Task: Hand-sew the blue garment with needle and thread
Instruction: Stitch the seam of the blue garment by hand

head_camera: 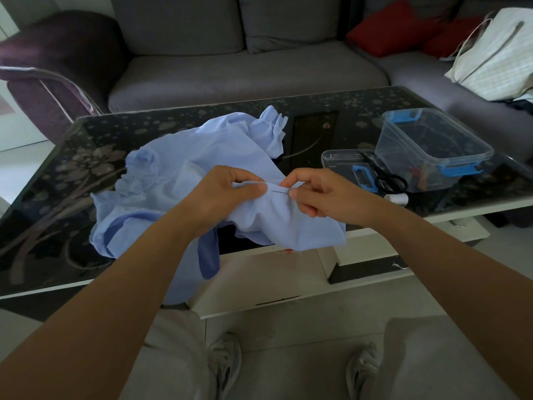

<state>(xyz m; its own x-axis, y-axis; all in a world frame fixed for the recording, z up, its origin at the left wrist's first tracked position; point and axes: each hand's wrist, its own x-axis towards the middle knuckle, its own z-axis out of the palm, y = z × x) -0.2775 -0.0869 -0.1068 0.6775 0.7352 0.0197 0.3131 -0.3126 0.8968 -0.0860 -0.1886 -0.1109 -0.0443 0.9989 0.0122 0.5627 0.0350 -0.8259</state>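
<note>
The blue garment [178,180] is spread crumpled over the dark floral tabletop [72,157] at the centre of the frame, with its lower edge hanging over the near side. A raised fold of it is gripped by the left hand [222,194], whose fingers are curled and whose thumb is pressed on the cloth. Just to the right, a thin needle [279,191] is pinched between thumb and forefinger of the right hand [323,194]. At centre right are seen a clear plastic box [432,145], its lid [340,158], black scissors [389,179] and a white thread spool [399,198].
</note>
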